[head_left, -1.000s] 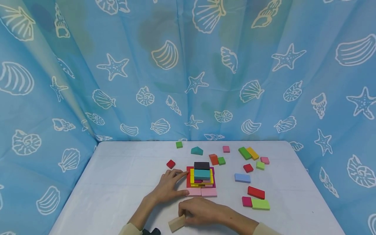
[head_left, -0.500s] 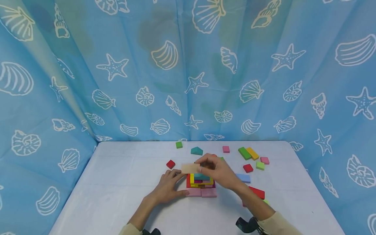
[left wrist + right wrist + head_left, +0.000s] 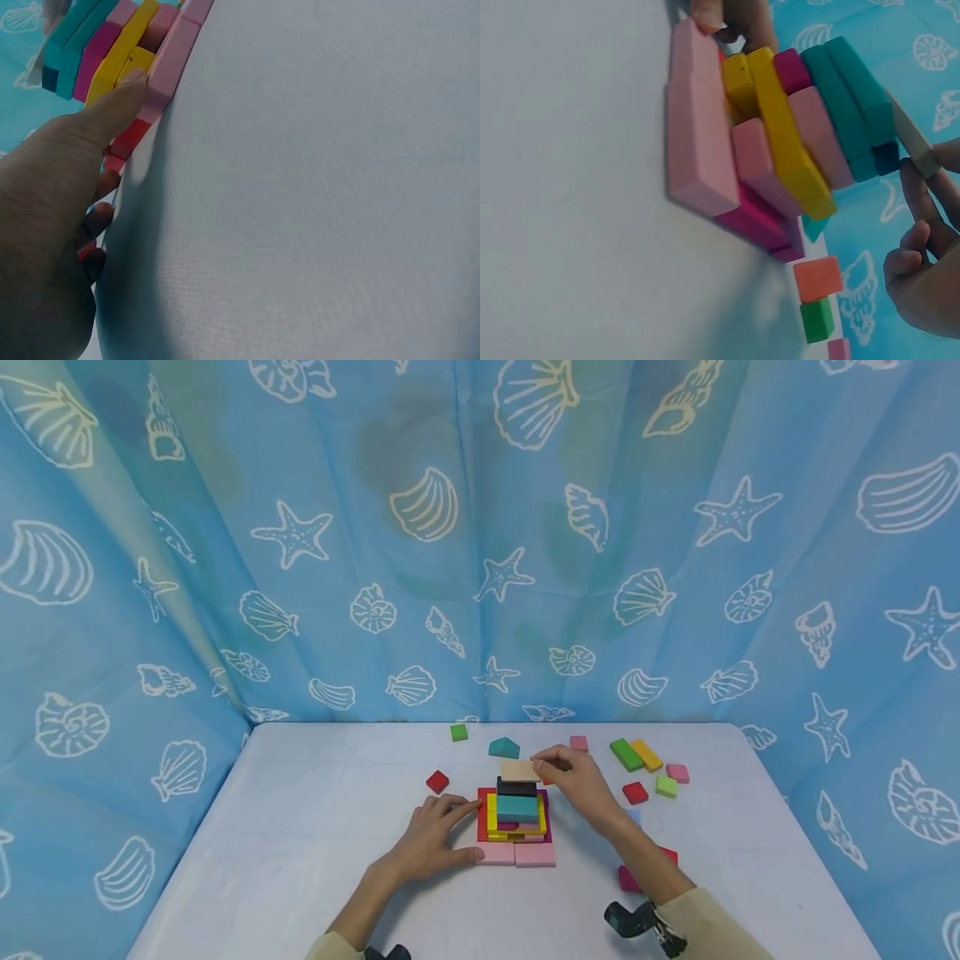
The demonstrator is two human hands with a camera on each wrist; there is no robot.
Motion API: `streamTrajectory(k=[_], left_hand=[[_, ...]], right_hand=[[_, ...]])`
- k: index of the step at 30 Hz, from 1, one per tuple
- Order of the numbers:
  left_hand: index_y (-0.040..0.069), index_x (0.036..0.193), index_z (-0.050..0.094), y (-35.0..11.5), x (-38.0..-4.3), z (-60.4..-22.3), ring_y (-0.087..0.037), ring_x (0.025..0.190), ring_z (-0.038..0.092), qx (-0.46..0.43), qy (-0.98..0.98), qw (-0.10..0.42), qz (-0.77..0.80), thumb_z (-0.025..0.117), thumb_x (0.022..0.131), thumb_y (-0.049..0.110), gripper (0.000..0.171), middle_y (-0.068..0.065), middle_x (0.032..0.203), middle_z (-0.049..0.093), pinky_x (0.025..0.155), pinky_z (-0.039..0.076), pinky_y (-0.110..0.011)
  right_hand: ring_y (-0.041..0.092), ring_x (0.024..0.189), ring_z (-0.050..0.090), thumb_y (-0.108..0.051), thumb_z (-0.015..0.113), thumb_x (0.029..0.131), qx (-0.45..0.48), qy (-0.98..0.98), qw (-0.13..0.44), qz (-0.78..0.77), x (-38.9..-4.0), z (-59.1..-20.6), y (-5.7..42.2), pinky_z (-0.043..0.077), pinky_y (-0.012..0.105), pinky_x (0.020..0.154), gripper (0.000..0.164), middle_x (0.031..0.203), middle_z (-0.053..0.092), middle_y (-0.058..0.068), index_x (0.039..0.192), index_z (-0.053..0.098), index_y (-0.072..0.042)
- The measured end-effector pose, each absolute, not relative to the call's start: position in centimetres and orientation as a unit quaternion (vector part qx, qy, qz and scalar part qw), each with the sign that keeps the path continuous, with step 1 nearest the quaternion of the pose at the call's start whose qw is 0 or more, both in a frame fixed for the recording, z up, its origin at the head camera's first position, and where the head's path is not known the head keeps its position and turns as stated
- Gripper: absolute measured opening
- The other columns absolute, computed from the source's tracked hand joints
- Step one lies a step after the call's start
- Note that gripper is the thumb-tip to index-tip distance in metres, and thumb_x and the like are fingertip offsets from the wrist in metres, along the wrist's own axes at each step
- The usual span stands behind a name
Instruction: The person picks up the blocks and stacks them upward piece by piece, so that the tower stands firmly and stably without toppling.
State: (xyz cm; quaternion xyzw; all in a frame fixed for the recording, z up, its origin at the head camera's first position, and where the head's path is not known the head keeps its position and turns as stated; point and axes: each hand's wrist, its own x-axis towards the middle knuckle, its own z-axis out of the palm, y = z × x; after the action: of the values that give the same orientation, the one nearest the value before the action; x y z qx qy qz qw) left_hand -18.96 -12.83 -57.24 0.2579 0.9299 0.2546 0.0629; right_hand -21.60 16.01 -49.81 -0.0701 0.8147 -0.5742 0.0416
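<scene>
A layered stack of coloured blocks (image 3: pixel 517 811) stands on the white table, pink at the front base, with yellow, teal and black layers higher up. My right hand (image 3: pixel 577 785) pinches a plain wooden block (image 3: pixel 519 771) by its right end, at the top of the stack. In the right wrist view the wooden block (image 3: pixel 910 133) lies against the teal layer's upper side; whether it bears its weight there I cannot tell. My left hand (image 3: pixel 429 839) rests at the stack's left side, its thumb touching a pink base block (image 3: pixel 174 61) and its index finger reaching the red side.
Loose blocks lie about: a red one (image 3: pixel 437 782) to the left, a green one (image 3: pixel 459 732) and a teal wedge (image 3: pixel 504 747) behind. On the right are a green block (image 3: pixel 627 755), a yellow one (image 3: pixel 647 755) and several others, some behind the right forearm.
My right hand has lifted the wooden block from the near table up to the stack's top, then shifted it right over the black layer. The left hand has stayed in place.
</scene>
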Motion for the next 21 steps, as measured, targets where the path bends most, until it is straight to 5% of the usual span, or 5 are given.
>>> streamTrajectory(k=[8,21], left_hand=[[0.035,0.153,0.042,-12.7,-18.8,-56.8,-0.022,0.133,0.038,0.254,0.930,0.069,0.255,0.070,0.082,0.065,0.082,0.000,0.143,0.048,0.101,0.040,-0.047],[0.035,0.153,0.043,-12.7,-18.8,-56.9,-0.023,0.132,0.039,0.255,0.928,0.067,0.264,0.070,0.082,0.065,0.082,0.000,0.143,0.048,0.101,0.040,-0.049]], right_hand=[[0.023,0.105,0.057,-0.040,0.068,0.096,-0.052,0.830,0.045,-0.554,-21.6,-50.7,16.2,0.052,0.039,0.091,0.026,0.110,0.067,0.000,0.111,0.073,-0.019],[0.021,0.110,0.058,-0.038,0.067,0.096,-0.090,0.825,0.064,-0.554,-21.9,-51.1,16.3,0.050,0.038,0.092,0.024,0.113,0.068,-0.003,0.112,0.072,-0.021]])
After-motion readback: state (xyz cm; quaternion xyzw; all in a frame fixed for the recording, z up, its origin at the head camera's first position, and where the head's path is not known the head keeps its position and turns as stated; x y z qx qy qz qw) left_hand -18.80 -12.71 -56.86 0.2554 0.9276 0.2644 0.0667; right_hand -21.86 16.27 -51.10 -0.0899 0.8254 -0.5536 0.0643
